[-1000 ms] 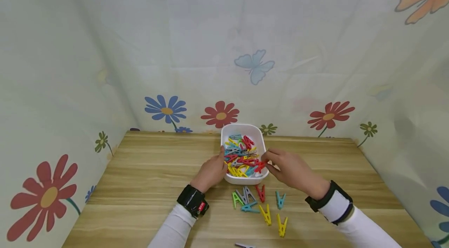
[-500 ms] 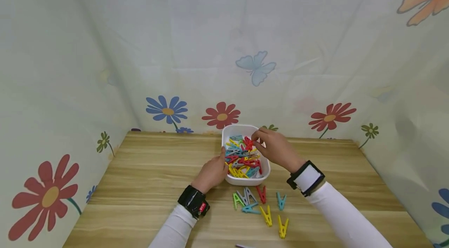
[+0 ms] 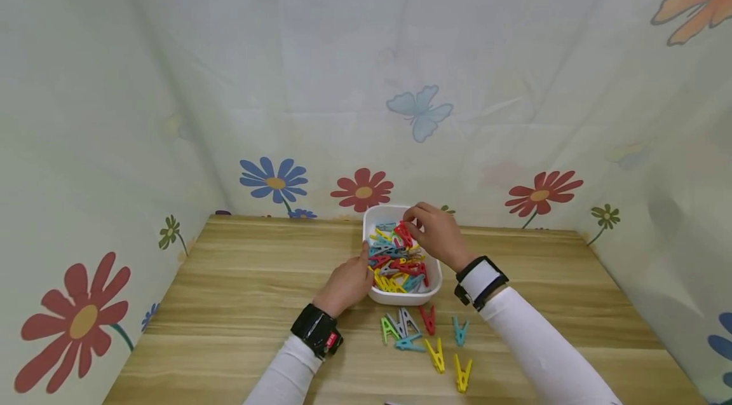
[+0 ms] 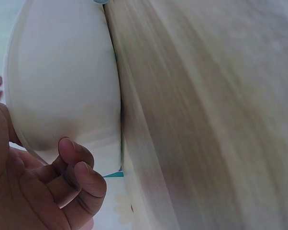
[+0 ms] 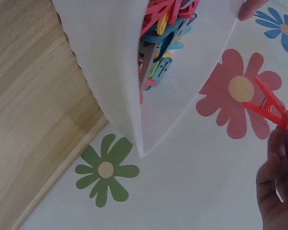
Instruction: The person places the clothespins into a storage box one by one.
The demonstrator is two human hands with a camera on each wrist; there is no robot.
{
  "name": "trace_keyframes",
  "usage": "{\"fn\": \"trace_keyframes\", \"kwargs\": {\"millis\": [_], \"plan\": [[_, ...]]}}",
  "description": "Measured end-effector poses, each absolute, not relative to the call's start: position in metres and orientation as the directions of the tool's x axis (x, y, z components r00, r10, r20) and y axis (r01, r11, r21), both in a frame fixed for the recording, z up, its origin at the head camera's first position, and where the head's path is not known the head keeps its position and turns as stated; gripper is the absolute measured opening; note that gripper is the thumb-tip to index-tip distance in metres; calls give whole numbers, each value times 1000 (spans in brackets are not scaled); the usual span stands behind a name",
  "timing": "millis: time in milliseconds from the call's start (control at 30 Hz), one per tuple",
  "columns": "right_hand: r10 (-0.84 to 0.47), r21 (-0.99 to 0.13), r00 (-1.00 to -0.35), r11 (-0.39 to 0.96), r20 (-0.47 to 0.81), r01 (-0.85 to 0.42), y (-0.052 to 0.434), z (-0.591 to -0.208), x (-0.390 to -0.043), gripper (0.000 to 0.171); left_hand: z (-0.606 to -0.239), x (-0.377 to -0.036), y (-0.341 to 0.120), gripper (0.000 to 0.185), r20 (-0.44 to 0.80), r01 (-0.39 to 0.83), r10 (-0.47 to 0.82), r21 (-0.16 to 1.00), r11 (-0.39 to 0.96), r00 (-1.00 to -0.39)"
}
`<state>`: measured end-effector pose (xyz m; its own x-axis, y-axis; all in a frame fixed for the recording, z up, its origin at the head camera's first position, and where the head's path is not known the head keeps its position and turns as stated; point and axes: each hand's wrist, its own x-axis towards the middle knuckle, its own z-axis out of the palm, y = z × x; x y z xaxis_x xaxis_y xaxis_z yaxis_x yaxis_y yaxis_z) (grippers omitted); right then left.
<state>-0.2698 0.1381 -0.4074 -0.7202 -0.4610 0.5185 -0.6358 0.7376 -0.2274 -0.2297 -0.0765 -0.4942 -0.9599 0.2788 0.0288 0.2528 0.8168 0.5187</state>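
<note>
A white plastic bin [image 3: 400,298] stands on the table, holding a jumble of red, yellow, blue, grey and green clothespins [image 3: 389,265]. My left hand [image 3: 345,281] grips its left side, thumb at the rim; in the left wrist view, curled fingers lie against the outer wall. Over the bin's far right part, my right hand [image 3: 437,233] pinches a red clothespin [image 5: 273,108] between thumb and fingers. The right wrist view shows that clothespin raised above the rim, its prongs pointing away from the fingers.
In front of the bin lie several loose clothespins: a green one [image 3: 389,330], grey ones [image 3: 407,321], a red one [image 3: 427,319], blue ones [image 3: 460,330] and yellow ones [image 3: 463,373]. A flower-printed curtain [image 3: 320,106] hangs behind the wooden table [image 3: 257,278].
My right hand has moved from the bin's near right side to its far right part, where it now pinches a red clothespin. The left hand has kept its hold on the bin.
</note>
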Motion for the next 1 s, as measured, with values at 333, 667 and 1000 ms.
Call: {"fn": "trace_keyframes", "kwargs": {"millis": [333, 667, 1000], "plan": [[-455, -234, -818, 803, 353, -548, 132, -413, -264, 81, -494, -229, -75, 68, 41, 271, 291, 506, 819, -956], [-544, -175, -720, 733, 431, -657, 137, -392, -222, 98, -490, -230, -74, 68, 39, 273, 293, 498, 823, -955], [-629, -108, -672, 694, 391, -712, 143, -392, -167, 101, -494, -229, -76, 68, 38, 260, 281, 512, 819, -959]]}}
